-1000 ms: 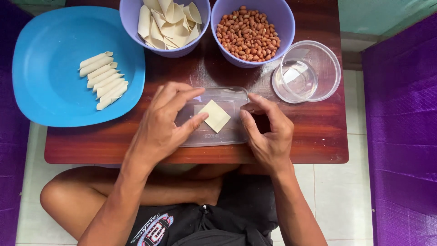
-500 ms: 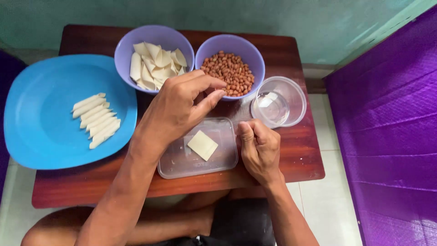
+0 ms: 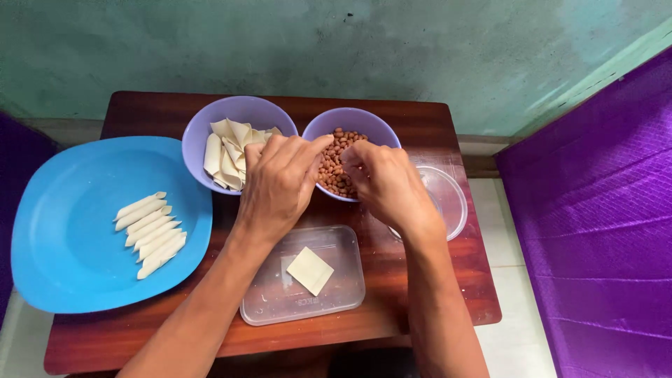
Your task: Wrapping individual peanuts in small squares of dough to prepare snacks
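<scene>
My left hand (image 3: 280,183) and my right hand (image 3: 387,183) both reach over the purple bowl of peanuts (image 3: 334,170), fingertips pinched together just above the nuts. Whether either pinch holds a peanut is hidden by the fingers. Below them a square pastry wrapper (image 3: 310,270) lies flat on a clear plastic lid (image 3: 269,301). A second purple bowl (image 3: 203,122) to the left holds a stack of wrappers (image 3: 225,150). Several rolled pastries (image 3: 150,233) lie in a row on the blue plate (image 3: 70,266).
Everything sits on a small dark wooden table (image 3: 434,280). A clear round bowl (image 3: 451,203) stands at the right, partly behind my right wrist. A purple cloth (image 3: 595,245) hangs at the right, and a green wall rises behind the table.
Both hands left the wrapper on the lid and moved up to the peanut bowl, the left first, then the right. The camera view tilted upward.
</scene>
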